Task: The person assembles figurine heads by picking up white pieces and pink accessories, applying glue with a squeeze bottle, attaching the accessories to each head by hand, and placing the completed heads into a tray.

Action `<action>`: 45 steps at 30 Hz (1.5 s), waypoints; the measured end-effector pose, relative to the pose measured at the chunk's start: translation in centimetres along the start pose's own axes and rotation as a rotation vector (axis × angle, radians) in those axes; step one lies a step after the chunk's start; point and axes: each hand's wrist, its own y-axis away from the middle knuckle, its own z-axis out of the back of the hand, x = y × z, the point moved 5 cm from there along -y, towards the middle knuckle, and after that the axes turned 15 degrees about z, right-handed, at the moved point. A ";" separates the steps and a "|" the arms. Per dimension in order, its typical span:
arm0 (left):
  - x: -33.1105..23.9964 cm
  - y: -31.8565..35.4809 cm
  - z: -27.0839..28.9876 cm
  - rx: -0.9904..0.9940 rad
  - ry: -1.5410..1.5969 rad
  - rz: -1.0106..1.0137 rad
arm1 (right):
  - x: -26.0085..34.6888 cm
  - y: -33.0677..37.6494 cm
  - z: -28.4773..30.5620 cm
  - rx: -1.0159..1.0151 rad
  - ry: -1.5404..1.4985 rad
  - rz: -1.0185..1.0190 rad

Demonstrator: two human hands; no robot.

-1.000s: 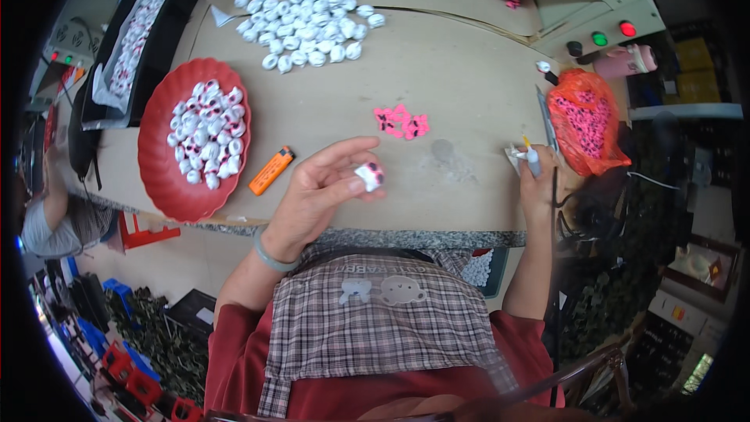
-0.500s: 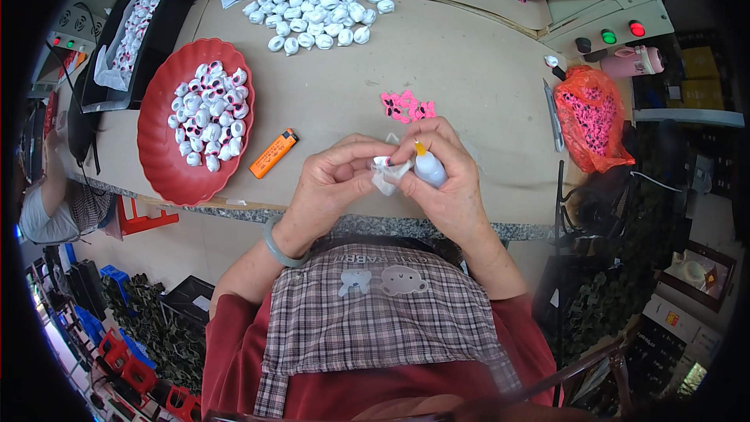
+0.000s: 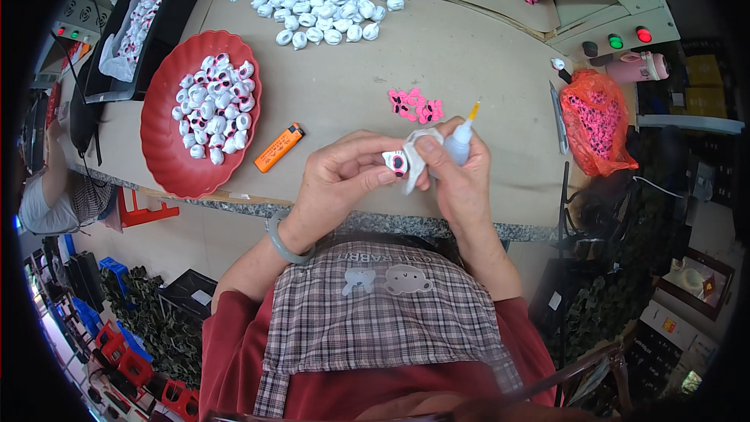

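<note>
Both hands together over counter (image 3: 469, 70) edge now: left hand (image 3: 344, 180) pinching small white piece (image 3: 395, 162), right hand (image 3: 461, 180), fetched back from right, clamped on glue bottle (image 3: 459, 143); gluing seemingly underway beside pink bows (image 3: 414, 104).

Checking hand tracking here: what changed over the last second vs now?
The right hand left the orange bag at the table's right edge and came to the middle, carrying a small glue bottle. It now meets the left hand, which keeps pinching the small white piece, drawn slightly closer to the body. The red plate, orange lighter and pink bits stayed put.
</note>
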 end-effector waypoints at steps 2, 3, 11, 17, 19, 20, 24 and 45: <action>0.8 -0.1 -0.1 0.105 0.166 0.174 | 0.7 -0.4 0.4 -0.044 -0.006 0.017; 0.8 -0.1 0.1 0.103 0.165 0.173 | 1.1 -0.5 0.8 -0.091 -0.010 0.032; 1.6 -0.2 -0.1 0.121 0.159 0.147 | 2.0 0.4 -1.6 0.287 0.532 0.425; 2.0 0.5 0.1 0.266 0.345 0.313 | 2.2 0.7 -1.0 -0.022 0.239 0.173; 1.6 0.6 0.4 0.246 0.358 0.302 | 3.0 0.1 0.3 -0.042 0.246 0.231; 1.4 0.6 0.6 0.238 0.369 0.299 | 3.8 -0.2 1.4 -0.076 0.258 0.290; -2.5 2.2 4.4 -0.008 0.055 0.070 | 7.2 -1.0 4.8 -0.106 0.710 0.494; -5.3 -11.0 3.5 -0.394 -1.358 -0.621 | 5.9 -4.0 11.6 -0.138 1.152 0.433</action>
